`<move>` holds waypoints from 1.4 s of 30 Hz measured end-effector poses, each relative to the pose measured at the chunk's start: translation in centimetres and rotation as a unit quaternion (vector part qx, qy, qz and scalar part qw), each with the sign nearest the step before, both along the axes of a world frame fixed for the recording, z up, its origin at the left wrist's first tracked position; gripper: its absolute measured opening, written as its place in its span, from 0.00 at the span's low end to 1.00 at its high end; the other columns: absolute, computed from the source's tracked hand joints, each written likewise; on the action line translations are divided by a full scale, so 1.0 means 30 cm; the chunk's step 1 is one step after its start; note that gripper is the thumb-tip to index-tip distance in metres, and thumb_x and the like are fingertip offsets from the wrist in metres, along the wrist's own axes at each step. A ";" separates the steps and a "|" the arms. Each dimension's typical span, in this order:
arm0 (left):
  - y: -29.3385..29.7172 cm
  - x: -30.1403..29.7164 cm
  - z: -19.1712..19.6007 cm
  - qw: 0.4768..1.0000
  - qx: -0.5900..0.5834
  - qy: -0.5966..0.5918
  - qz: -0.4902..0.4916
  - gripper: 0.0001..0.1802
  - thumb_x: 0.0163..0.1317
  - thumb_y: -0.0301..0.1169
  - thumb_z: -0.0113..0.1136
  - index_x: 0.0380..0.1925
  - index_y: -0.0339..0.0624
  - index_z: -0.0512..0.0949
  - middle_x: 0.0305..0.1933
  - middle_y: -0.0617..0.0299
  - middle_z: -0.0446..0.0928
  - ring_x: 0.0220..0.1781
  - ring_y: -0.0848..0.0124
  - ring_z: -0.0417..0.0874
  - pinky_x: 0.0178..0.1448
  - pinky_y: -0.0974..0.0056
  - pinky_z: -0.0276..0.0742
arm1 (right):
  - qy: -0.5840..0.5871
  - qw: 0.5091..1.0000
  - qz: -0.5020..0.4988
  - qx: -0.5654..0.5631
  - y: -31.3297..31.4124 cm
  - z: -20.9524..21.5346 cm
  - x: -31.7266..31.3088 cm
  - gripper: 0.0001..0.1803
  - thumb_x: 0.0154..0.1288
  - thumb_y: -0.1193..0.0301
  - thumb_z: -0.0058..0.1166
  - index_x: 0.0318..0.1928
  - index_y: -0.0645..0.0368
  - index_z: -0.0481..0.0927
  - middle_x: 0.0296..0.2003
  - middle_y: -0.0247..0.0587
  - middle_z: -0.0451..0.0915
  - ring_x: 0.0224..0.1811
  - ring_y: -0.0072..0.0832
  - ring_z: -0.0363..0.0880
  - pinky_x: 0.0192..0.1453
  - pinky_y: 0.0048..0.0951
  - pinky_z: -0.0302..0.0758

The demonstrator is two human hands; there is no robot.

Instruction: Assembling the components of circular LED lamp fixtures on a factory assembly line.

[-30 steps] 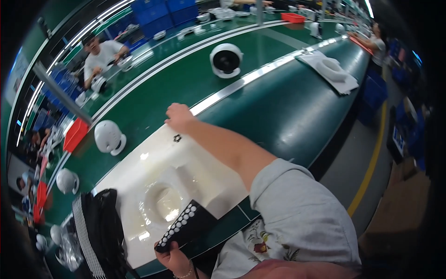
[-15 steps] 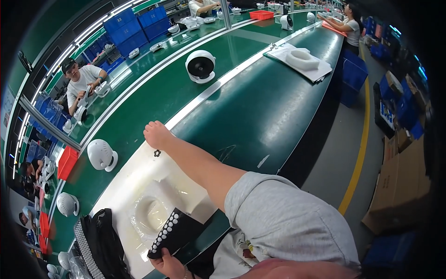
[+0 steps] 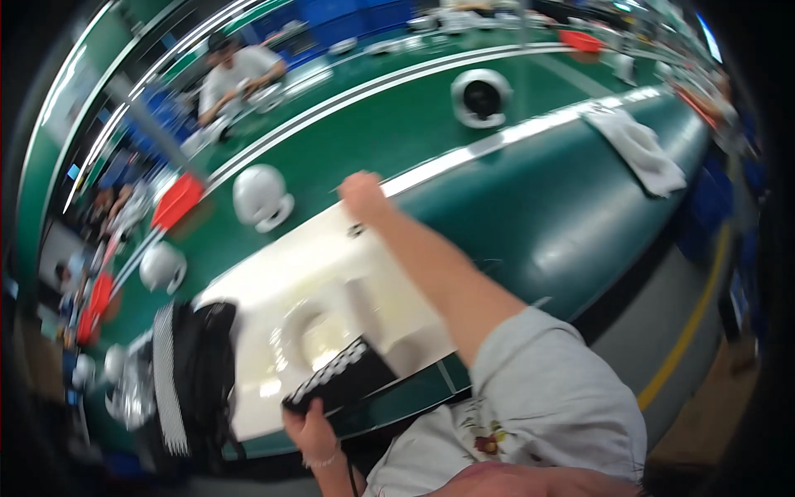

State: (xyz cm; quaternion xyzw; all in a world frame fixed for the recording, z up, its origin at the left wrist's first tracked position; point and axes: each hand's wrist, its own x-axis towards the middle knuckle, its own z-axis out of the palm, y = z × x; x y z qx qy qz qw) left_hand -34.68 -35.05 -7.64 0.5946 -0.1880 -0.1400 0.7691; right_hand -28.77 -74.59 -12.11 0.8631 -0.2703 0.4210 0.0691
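A cream-white board lies across the bench beside the belt. My right hand, blurred by motion, is closed at its far corner, with the fingertips over the edge. On the board sits a white moulded piece with a round ring, glossy as if under clear film. In front of that ring my left hand pinches the left end of a flat black piece with a row of white round dots. The black piece overlaps the board's near edge. A black bag with a patterned strap stands left of the board.
A green conveyor belt carries white round-headed fans and a fan with a dark front. Red bins stand along its far side. A white cloth-like pile lies farther right. A person works across the belt.
The whole view has swung, so the scene sits farther right, and it is blurred. Both hands keep their places at the board and the black piece.
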 end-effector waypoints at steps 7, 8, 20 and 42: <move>0.015 0.016 0.008 0.998 -0.017 0.022 -0.063 0.16 0.47 0.13 0.49 0.37 0.36 0.69 0.36 0.62 0.73 0.38 0.75 0.74 0.45 0.72 0.67 | -0.062 0.989 0.096 0.088 0.005 0.061 -0.059 0.06 0.48 0.71 0.45 0.26 0.58 0.75 0.29 0.40 0.74 0.36 0.38 0.71 0.39 0.37 0.69; 0.017 0.022 0.007 0.997 -0.014 0.033 -0.070 0.14 0.46 0.13 0.50 0.35 0.37 0.70 0.35 0.63 0.74 0.36 0.76 0.74 0.44 0.72 0.68 | -0.084 0.987 0.119 0.071 0.005 0.065 -0.066 0.06 0.49 0.70 0.46 0.27 0.58 0.75 0.30 0.40 0.74 0.37 0.37 0.71 0.40 0.37 0.69; 0.062 0.059 0.025 0.979 0.010 0.040 -0.200 0.09 0.49 0.16 0.54 0.32 0.35 0.70 0.30 0.66 0.71 0.33 0.81 0.70 0.38 0.76 0.66 | 0.183 0.917 0.201 0.293 0.282 0.174 0.240 0.22 0.58 0.56 0.42 0.48 0.57 0.70 0.48 0.43 0.69 0.51 0.36 0.66 0.54 0.33 0.62; 0.036 0.037 0.033 0.993 0.002 0.039 -0.113 0.07 0.49 0.18 0.55 0.29 0.35 0.70 0.28 0.67 0.71 0.30 0.82 0.69 0.35 0.77 0.66 | -0.127 0.971 0.195 0.058 0.238 0.242 0.205 0.12 0.51 0.62 0.53 0.35 0.54 0.74 0.35 0.35 0.75 0.34 0.35 0.72 0.35 0.30 0.67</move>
